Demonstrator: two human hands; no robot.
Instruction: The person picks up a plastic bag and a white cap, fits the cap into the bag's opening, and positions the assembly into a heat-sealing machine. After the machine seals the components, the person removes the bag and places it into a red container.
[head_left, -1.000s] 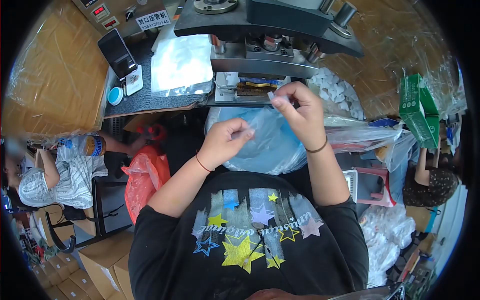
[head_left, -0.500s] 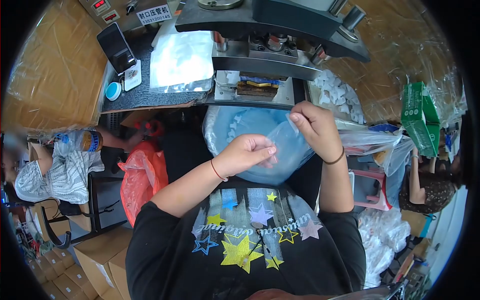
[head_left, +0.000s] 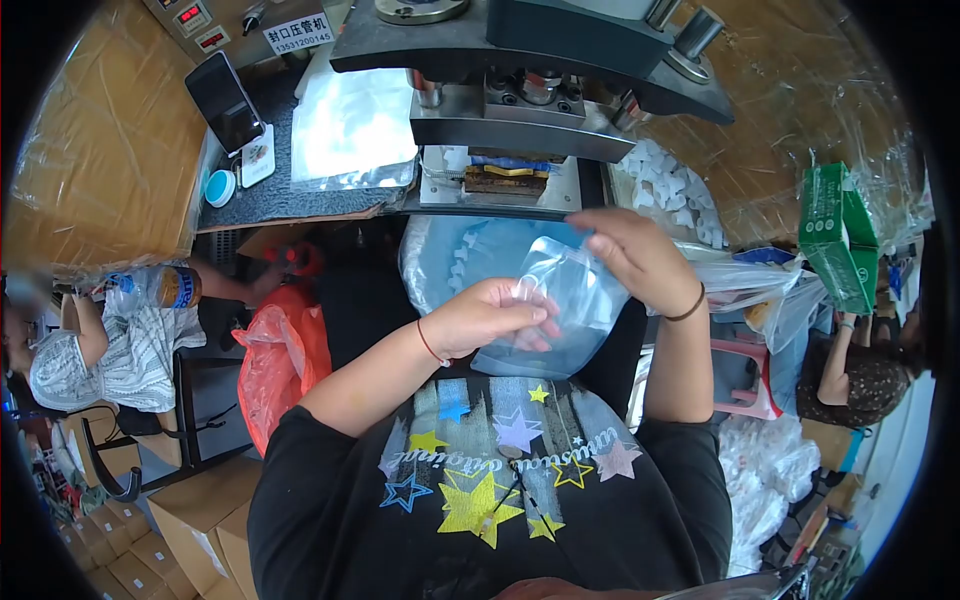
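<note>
My left hand (head_left: 490, 318) is closed on a clear plastic bag (head_left: 578, 305), thumb and fingers pinching its left side. The bag stands up from the hand, its rounded top edge toward the machine. Close to the bag's upper right is my right hand (head_left: 648, 265), its fingers stretched out and slightly blurred, the thumb apart from them. Below both hands lies a tub lined with bluish clear plastic (head_left: 425, 262), with small white pieces showing inside it. Just beyond the tub stands a press machine (head_left: 535, 135) with a metal block and a small worn pad under its head.
A stack of clear flat bags (head_left: 352, 130) lies left of the press, near a propped phone (head_left: 224, 102) and a round blue-lidded tin (head_left: 219, 187). White scraps (head_left: 672, 195) sit at the right. A green box (head_left: 838, 240) and a red bag (head_left: 285, 355) flank me. Other people sit at both sides.
My right hand has let go of the bag's upper corner and its fingers have straightened. The bag now stands more upright in my left hand. The view has shifted slightly.
</note>
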